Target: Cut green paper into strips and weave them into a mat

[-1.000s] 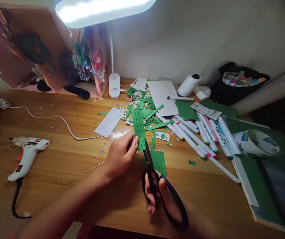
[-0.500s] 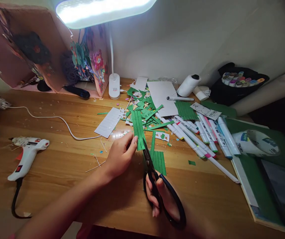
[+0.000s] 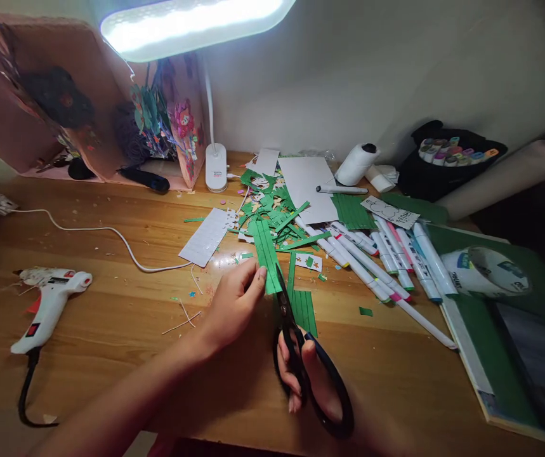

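My left hand [image 3: 234, 298] pinches the lower end of a lined green paper strip [image 3: 265, 247] between thumb and fingers. My right hand [image 3: 303, 371] has its fingers in the handles of black scissors [image 3: 284, 308]. The blades point away from me and touch the strip's lower right edge. Another lined green piece [image 3: 304, 311] lies on the table just right of the scissors, beside a narrow green strip [image 3: 292, 273]. Beyond the held strip is a heap of green paper scraps [image 3: 272, 206].
A white glue gun [image 3: 51, 304] lies at left, a white card [image 3: 205, 238] nearer the middle. Several markers [image 3: 362, 270], a tape roll [image 3: 486, 273] and a green board [image 3: 500, 355] are at right. A bright lamp [image 3: 196, 25] hangs above.
The held green strip and my left hand have shifted slightly down and right in view. The scissors have barely moved and stay at the strip's edge. The camera view has shifted a little.
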Demonstrator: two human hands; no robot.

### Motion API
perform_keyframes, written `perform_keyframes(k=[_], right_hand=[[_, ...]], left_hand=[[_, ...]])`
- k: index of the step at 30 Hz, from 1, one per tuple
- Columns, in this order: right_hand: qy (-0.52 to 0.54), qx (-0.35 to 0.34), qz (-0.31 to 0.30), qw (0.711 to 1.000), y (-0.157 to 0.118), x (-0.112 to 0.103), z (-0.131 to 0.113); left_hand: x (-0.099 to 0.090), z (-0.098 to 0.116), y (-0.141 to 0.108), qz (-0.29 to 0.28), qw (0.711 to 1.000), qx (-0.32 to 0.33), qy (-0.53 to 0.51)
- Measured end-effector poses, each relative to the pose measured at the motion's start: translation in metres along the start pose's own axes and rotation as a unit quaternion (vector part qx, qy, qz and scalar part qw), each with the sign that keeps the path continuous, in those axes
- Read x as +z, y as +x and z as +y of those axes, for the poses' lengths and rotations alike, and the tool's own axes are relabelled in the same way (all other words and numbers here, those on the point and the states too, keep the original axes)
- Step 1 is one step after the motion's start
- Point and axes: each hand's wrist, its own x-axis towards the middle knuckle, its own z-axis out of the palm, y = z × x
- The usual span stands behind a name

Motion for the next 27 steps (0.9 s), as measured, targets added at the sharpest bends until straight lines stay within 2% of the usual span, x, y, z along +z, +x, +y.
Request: perform_keyframes(k=[7, 11, 19, 24, 27], right_hand=[[0.002, 0.003, -0.014, 1.0, 0.0024, 0.0003, -0.0024], [-0.019, 0.005, 0.014, 1.0, 0.0006, 0.0006, -0.001], [-0.051, 0.056, 0.01, 0.997, 0.0009, -0.006, -0.0044], [-0.025, 0.046, 0.004, 0.999, 0.0028, -0.0031, -0.0064], [-0.011, 0.05, 0.013, 0.999, 0.0045, -0.0017, -0.0043]], left_hand=[[0.0014, -0.0003, -0.0004, -0.003, 0.999, -0.026, -0.027], [0.0025, 0.0006, -0.0012, -0.013, 0.999, -0.03, -0.021], [0.0035, 0.0025, -0.0009, -0.026, 0.999, -0.037, -0.023], [0.005, 0.0037, -0.0005, -0.033, 0.998, -0.052, -0.032], [0.0058, 0.0045, -0.002, -0.055, 0.996, -0.057, -0.037]])
